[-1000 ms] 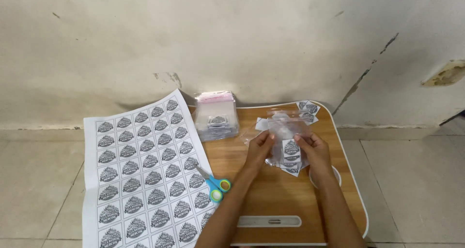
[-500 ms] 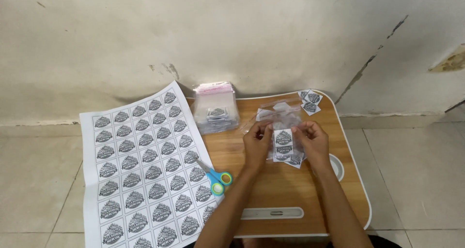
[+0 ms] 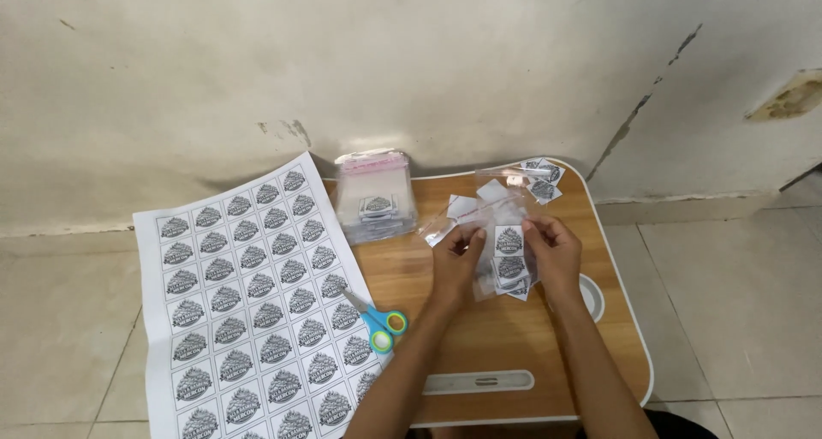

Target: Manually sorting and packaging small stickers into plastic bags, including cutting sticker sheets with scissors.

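Compared with a second ago, the clear plastic bag [image 3: 505, 233] has been drawn flatter and lower over the wooden lap table [image 3: 479, 336]; earlier it stood bunched and puffed between the hands, now the printed labels [image 3: 509, 242] inside show in a neat column, which suggests the cut labels have settled into the bag and it is being straightened; the hands have also drifted a little toward the table's middle.

The left hand [image 3: 458, 263] pinches the bag's left edge between thumb and fingertips, wrist bent inward, forearm rising from the lower edge of the view; the right hand [image 3: 552, 250] closes on the bag's right side in a narrow pinch, fingers curled over the plastic; both grips hold the bag just above the tabletop, its upper flap trailing up and left.

Near the left forearm lie blue scissors [image 3: 377, 323], half on the large sheet of uncut labels [image 3: 248, 302] that overhangs onto the tiled floor [image 3: 68, 319]; a stack of filled bags [image 3: 374, 199] sits at the table's back left; a few loose labels [image 3: 541, 180] lie at the back right, against the cracked wall [image 3: 428, 62].
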